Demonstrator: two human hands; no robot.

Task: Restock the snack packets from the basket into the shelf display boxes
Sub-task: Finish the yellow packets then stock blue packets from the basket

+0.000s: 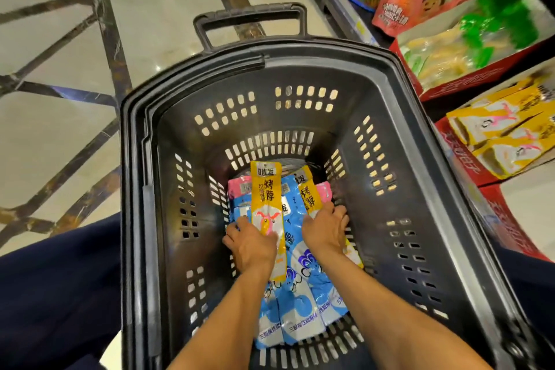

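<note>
Both arms reach down into the black basket, which stands on the marble floor with its handle at the far end. The left hand grips a long yellow packet near its lower end, and the packet points away toward the far wall. The right hand curls its fingers over a second yellow packet, which lies tilted just to the right of the first. Beneath them blue packets cover the basket's bottom, and pink packets peek out at the far side. On the right, the shelf carries a red display box filled with matching yellow packets, and farther along is another box of green and yellow ones.
</note>
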